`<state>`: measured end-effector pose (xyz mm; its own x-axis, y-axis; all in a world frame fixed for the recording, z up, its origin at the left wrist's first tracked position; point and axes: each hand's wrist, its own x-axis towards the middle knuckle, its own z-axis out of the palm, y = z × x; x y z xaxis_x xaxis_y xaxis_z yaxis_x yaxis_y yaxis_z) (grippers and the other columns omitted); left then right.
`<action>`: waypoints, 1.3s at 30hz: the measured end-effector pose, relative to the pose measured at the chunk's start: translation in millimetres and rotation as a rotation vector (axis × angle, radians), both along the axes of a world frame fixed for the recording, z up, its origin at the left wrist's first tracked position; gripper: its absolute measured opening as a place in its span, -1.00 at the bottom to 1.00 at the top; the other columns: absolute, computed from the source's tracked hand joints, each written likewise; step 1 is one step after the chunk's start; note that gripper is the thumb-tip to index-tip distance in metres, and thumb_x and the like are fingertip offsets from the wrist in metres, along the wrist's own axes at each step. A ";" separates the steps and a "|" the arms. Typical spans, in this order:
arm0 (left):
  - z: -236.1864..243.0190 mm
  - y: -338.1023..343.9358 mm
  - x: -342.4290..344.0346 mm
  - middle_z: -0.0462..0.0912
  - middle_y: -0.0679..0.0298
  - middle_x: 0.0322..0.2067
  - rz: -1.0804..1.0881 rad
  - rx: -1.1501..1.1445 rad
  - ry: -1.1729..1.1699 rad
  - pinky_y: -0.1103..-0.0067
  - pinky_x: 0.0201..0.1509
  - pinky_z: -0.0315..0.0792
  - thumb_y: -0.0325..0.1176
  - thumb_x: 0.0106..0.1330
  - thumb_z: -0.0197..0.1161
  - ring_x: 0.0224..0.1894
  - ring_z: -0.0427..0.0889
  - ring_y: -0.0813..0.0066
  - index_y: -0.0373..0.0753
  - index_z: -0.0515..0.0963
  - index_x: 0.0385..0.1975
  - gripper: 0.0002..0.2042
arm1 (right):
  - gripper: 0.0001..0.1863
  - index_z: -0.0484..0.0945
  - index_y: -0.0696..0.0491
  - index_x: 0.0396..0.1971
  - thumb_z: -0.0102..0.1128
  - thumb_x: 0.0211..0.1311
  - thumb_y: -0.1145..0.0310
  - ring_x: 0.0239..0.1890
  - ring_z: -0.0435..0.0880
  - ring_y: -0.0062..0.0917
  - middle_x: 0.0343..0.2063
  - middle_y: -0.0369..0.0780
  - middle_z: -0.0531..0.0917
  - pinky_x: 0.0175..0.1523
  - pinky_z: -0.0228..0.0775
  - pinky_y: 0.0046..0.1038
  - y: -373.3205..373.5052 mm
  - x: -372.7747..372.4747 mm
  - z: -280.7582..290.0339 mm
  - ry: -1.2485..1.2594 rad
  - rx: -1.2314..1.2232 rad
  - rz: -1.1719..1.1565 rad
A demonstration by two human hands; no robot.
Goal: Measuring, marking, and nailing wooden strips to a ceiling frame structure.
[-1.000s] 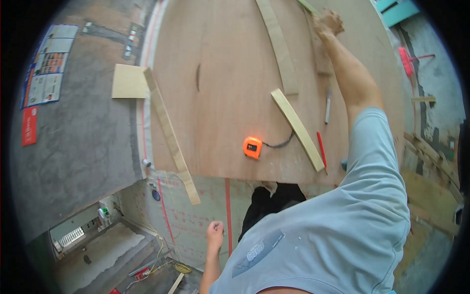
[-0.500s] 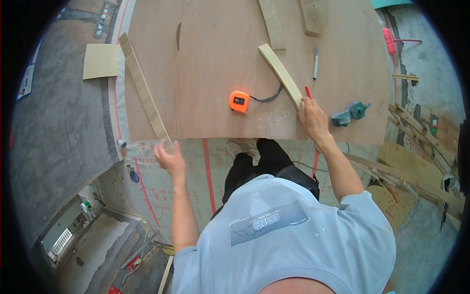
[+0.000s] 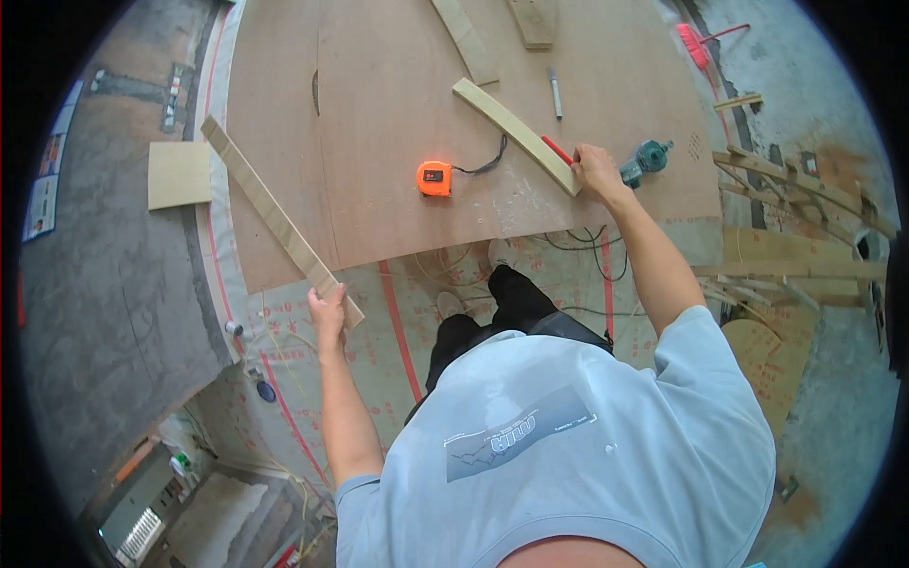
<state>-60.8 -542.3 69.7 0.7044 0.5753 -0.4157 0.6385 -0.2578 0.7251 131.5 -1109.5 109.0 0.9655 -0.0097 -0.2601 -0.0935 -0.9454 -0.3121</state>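
My left hand [image 3: 328, 310] is closed around the near part of a long, flat wooden strip [image 3: 270, 210]. The strip lies slantwise over the left side of the plywood table [image 3: 379, 123], its near end jutting past the front edge. In my right hand [image 3: 597, 174] is a slim red pencil [image 3: 557, 149], held beside the near end of a shorter, slightly curved pale wooden strip [image 3: 507, 128]. Left of that strip sits an orange tape measure [image 3: 435, 178] with a dark strap. A green power tool [image 3: 647, 163] rests just right of my right hand.
Farther back lie a grey-white marker [image 3: 556, 97], another wooden strip [image 3: 466, 43] and a thick wooden piece [image 3: 532, 24]. A square board [image 3: 179, 176] is left of the table. Scrap timber [image 3: 805, 180] is piled on the right. Cables [image 3: 597, 248] run below the front edge.
My left hand has closed on the long strip, which has come nearer and over the table edge. My right hand has slid off the short strip's end, still with the pencil. The whole view has shifted.
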 end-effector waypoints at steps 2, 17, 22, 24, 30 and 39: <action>8.2 5.5 0.0 0.56 0.04 0.05 0.020 -0.119 -0.013 0.41 0.10 0.48 -0.26 0.20 0.46 0.02 0.59 0.29 -0.43 0.24 0.29 -0.27 | -0.83 0.59 0.15 -0.26 0.16 0.22 0.39 -0.11 0.67 0.03 -0.23 0.09 0.68 -0.01 0.53 -0.05 -0.8 1.2 -7.3 -0.049 0.067 -0.082; 74.6 17.5 -81.2 0.65 0.24 -0.29 0.107 -1.365 -0.271 0.37 -0.25 0.62 -0.17 0.49 0.08 -0.29 0.67 0.46 -0.12 0.36 0.26 -0.60 | -0.72 0.45 0.09 -0.06 0.12 0.30 0.30 -0.17 0.68 0.04 -0.31 0.12 0.67 -0.07 0.53 -0.01 63.8 -40.1 22.0 -0.214 -0.099 -0.057; 75.4 17.8 -81.2 0.63 0.21 -0.23 0.043 -1.417 -0.263 0.29 -0.13 0.65 -0.13 0.49 0.07 -0.20 0.67 0.41 -0.12 0.28 0.34 -0.52 | -0.54 0.45 0.09 0.10 0.26 0.21 0.34 -0.10 0.64 0.05 -0.23 0.12 0.65 0.00 0.50 -0.05 77.9 -75.0 -19.8 -0.252 -0.112 -0.088; 71.0 23.4 -82.0 0.63 0.18 -0.20 -0.057 -1.464 -0.268 0.30 -0.11 0.66 -0.09 0.50 0.04 -0.14 0.66 0.39 -0.15 0.28 0.33 -0.51 | -0.51 0.44 0.10 0.13 0.24 0.19 0.33 -0.08 0.64 0.05 -0.20 0.12 0.65 -0.01 0.50 -0.06 89.5 -98.7 -11.2 -0.291 -0.028 -0.136; 47.1 13.9 -72.4 0.62 0.10 -0.10 -0.117 -1.587 -0.186 0.15 0.07 0.54 -0.02 0.52 -0.04 -0.07 0.62 0.19 -0.19 0.33 0.29 -0.52 | -0.42 0.40 0.15 0.15 0.21 0.04 0.42 -0.11 0.60 0.01 -0.14 0.10 0.57 0.00 0.44 -0.11 101.9 -264.1 18.4 -0.471 0.328 -0.179; 20.1 -19.6 -58.2 0.41 0.34 -0.44 0.003 -1.533 -0.159 0.44 -0.18 0.46 -0.26 0.48 0.14 -0.35 0.45 0.46 -0.15 0.42 -0.10 -0.85 | -0.60 0.44 0.17 -0.10 0.20 0.03 0.38 -0.10 0.61 0.06 -0.25 0.12 0.62 -0.03 0.44 -0.06 69.4 -447.3 -19.2 0.303 0.225 -0.081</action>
<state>-119.0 -561.9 89.8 0.7969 -0.3187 -0.5132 0.5304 0.7756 0.3421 -315.8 -1040.1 89.8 0.8430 0.0070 -0.5379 -0.2853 -0.8419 -0.4580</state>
